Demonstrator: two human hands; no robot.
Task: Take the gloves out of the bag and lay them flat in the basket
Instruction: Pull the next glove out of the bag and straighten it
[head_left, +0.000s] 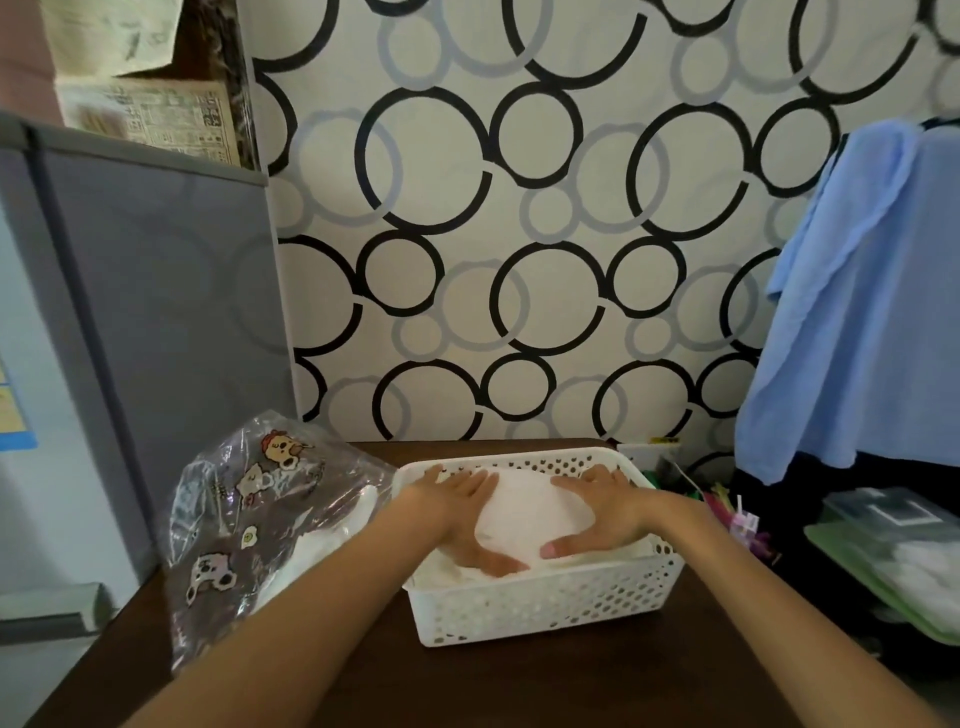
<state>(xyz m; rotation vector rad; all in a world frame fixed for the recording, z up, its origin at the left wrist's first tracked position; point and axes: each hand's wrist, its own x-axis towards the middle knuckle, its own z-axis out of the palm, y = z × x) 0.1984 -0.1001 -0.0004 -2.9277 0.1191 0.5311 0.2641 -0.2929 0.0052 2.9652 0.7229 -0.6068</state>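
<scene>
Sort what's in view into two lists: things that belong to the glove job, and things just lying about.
Part of the job:
white gloves, pressed flat by both hands
white basket holding them
clear printed bag, white items still inside
left hand
right hand

Just lying about:
blue cloth hanging on the right
green tray
newspapers

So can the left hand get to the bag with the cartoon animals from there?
Probably yes. The left hand lies flat on the white gloves in the basket, holding nothing, and the bag stands right beside the basket on that same side, with nothing between them.
</scene>
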